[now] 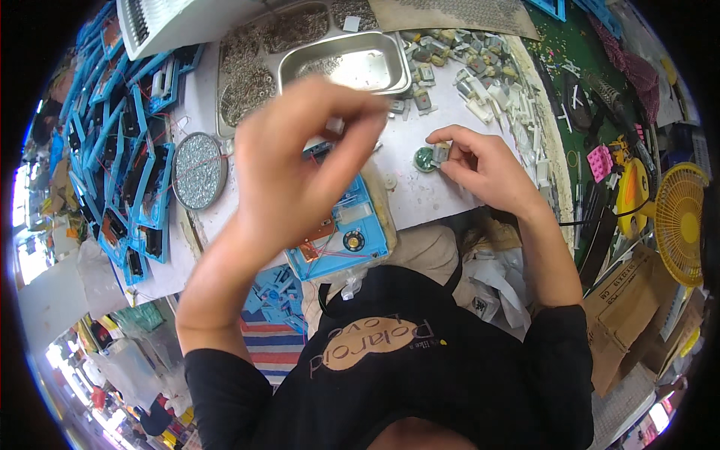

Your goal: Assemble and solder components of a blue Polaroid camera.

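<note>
Raised over the work, my left hand (pixel 296 154) is blurred by motion. Its thumb and fingertips come together in a pinch, and what they hold, if anything, cannot be made out. Below it lies an open blue plastic housing (pixel 356 225) with red wires, a brown circuit board (pixel 318 229) and a round black speaker (pixel 353 240). On the right, the thumb and fingers of my right hand (pixel 489 166) grip a small grey block-shaped part (pixel 441 154). That part is held against or just beside a small round green object (pixel 425 159) on the white table.
Many blue housings (pixel 142 165) are stacked at the left, beside a round dish of small silvery pieces (pixel 199 171). Metal trays (pixel 409 73) with small metal parts stand at the back. Grey and white parts (pixel 480 86) are heaped at back right; a yellow fan (pixel 681 223) stands far right.
</note>
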Tool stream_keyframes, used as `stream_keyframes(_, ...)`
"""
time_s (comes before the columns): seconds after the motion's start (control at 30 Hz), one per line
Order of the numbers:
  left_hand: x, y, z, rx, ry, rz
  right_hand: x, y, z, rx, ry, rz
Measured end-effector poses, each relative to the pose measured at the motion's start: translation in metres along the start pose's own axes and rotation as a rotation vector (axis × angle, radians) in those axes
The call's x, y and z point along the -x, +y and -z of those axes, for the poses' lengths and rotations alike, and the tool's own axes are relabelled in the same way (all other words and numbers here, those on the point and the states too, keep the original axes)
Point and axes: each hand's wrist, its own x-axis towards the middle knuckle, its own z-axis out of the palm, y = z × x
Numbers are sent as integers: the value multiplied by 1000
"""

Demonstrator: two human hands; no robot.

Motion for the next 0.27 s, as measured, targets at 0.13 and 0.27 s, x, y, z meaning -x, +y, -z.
stream_keyframes(0.13,84,3,23,106,-8,223,-11,-5,0,127,-84,10)
stream_keyframes(0.27,132,3,19,188,44,320,-20,-12,1,325,-137,15)
